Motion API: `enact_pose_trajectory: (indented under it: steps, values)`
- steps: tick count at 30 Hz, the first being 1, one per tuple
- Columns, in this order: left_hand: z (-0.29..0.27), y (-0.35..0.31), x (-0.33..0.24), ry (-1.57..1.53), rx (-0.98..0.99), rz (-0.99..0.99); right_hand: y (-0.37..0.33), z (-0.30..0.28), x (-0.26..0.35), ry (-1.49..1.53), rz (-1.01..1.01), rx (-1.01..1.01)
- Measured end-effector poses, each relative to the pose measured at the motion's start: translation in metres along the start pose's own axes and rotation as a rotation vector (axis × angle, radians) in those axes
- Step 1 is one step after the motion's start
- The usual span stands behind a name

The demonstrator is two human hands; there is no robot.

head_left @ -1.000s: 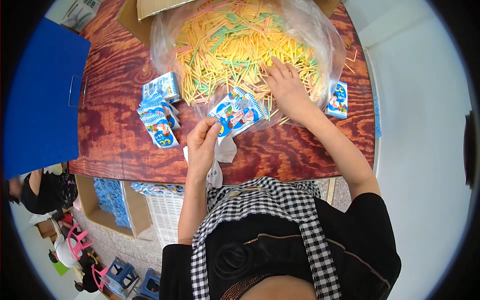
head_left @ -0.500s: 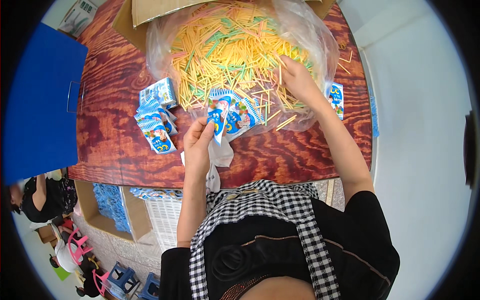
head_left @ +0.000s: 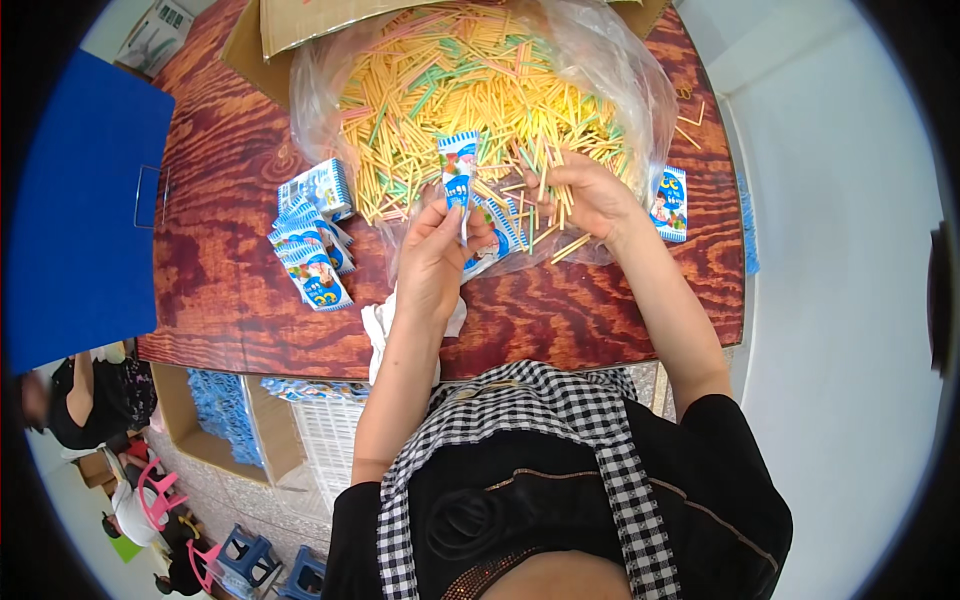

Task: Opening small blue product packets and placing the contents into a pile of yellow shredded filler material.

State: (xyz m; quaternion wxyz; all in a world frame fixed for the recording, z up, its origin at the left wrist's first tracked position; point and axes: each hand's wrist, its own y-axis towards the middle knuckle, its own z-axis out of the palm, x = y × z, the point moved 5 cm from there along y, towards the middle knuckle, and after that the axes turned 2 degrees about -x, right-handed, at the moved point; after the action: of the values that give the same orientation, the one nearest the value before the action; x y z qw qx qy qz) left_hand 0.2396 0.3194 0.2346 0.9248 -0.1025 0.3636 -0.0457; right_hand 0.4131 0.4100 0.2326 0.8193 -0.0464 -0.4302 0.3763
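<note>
My left hand is closed on a small blue-and-white packet, pinched at its lower end and held upright in front of the heap. My right hand pinches several thin pale-yellow sticks between thumb and fingers, just right of the packet. Behind both hands spreads a large heap of thin sticks, mostly yellow with some green and pink, in a clear plastic bag. Partly hidden behind my left hand, more flat packets lie at the heap's near edge.
Left of the heap lie overlapping packets and a small stack. One packet sits at the right. White cloth or paper is by the table's near edge. A cardboard box stands behind; people work at lower left.
My left hand has lifted one packet off the others, up and to the right. My right hand has drawn nearer, down from the heap, with sticks in its fingers.
</note>
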Motion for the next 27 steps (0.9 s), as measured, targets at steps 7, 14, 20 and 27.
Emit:
enact_pose_trajectory:
  steps: [7, 14, 20, 27]
  values:
    - [-0.001, 0.003, 0.006, 0.006, -0.073, -0.014, 0.002, 0.004, -0.003, 0.268, -0.001, -0.038]
    - [0.007, 0.004, 0.011, -0.031, -0.078, -0.035, 0.010, 0.005, -0.003, 0.159, -0.153, 0.045]
    - [0.032, 0.017, 0.016, -0.181, -0.159, -0.026, -0.002, 0.040, 0.015, -0.163, -0.486, -0.166]
    - [0.051, 0.021, 0.034, -0.572, -0.229, -0.241, -0.024, 0.077, 0.004, -0.349, -0.853, -0.405]
